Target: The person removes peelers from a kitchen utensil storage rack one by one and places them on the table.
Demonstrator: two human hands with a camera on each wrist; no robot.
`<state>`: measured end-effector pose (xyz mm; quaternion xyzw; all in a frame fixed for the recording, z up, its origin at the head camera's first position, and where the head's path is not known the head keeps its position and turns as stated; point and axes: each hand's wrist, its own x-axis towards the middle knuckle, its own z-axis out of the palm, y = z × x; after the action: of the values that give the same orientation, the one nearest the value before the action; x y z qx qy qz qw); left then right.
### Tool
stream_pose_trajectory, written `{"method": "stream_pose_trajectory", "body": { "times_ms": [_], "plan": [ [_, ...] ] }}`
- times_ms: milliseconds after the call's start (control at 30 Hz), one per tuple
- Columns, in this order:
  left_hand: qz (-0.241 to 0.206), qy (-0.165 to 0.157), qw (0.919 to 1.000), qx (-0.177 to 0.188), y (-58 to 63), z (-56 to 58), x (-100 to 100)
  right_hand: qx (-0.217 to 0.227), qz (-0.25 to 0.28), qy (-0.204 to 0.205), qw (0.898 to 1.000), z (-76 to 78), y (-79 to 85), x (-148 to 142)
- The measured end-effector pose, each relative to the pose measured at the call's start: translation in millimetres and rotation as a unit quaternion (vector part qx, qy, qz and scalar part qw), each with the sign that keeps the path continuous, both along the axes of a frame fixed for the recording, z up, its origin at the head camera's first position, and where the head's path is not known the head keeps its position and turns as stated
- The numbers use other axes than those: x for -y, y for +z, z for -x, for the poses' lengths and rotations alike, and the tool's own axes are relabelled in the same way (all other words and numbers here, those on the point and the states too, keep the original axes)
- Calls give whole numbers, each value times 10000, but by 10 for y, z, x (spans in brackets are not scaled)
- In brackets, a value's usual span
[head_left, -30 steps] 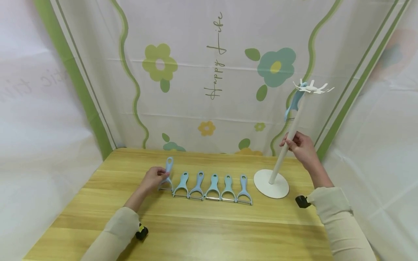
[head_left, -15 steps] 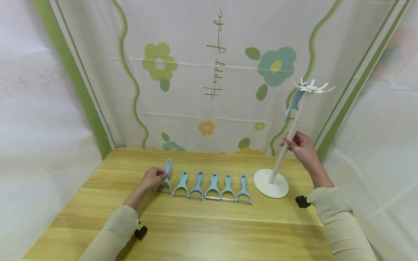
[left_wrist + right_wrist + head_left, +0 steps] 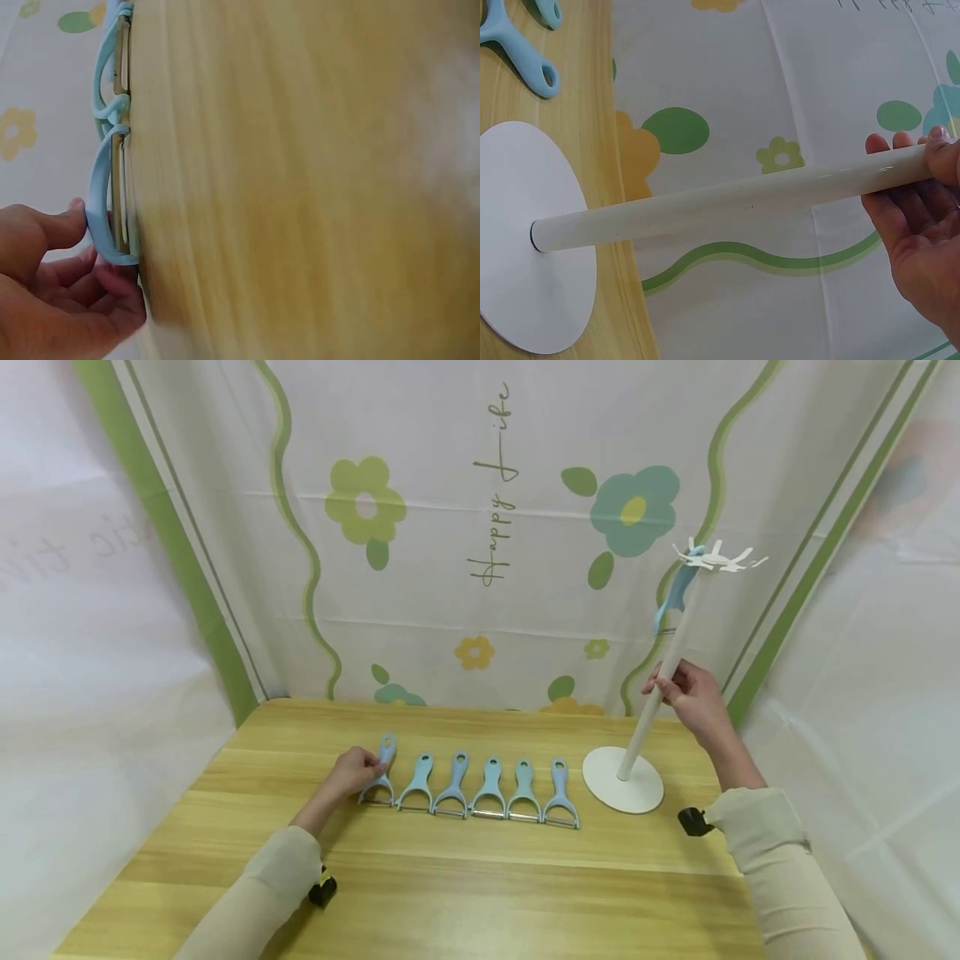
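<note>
At the left end of a row of Y-shaped peelers, my left hand (image 3: 357, 770) pinches a light blue peeler (image 3: 387, 750) between thumb and fingers. Its blade end is at the tabletop; the left wrist view shows its curved head (image 3: 96, 195) above my fingers. Several more blue and teal peelers (image 3: 491, 785) lie side by side to its right, handles pointing away. My right hand (image 3: 699, 700) grips the pole (image 3: 647, 731) of a white hook stand, fingers behind and thumb in front. From a hook on top (image 3: 716, 560) hangs one blue peeler (image 3: 678, 589).
The stand's round white base (image 3: 618, 793) rests on the wooden table (image 3: 465, 893), right of the row. Behind the table's back edge hangs a flowered curtain (image 3: 420, 585). White sheets (image 3: 862, 735) close in both sides.
My left hand has shifted the leftmost peeler slightly left, and its raised handle end has come down toward the table. The right hand and stand have kept their place.
</note>
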<state>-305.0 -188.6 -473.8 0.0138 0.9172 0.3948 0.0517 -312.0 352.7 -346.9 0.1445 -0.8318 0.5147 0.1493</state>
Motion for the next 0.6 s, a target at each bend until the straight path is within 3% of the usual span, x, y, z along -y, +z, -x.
{"method": "stream_pose_trajectory", "body": {
  "times_ms": [200,600],
  "plan": [
    [404,-197,9987,-247,-28,42,7,-42,-18,25,10000,2,18,-6],
    [907,-318,9950,-272,7,13,-37,47,139,-4,9999,7,15,15]
  ]
}}
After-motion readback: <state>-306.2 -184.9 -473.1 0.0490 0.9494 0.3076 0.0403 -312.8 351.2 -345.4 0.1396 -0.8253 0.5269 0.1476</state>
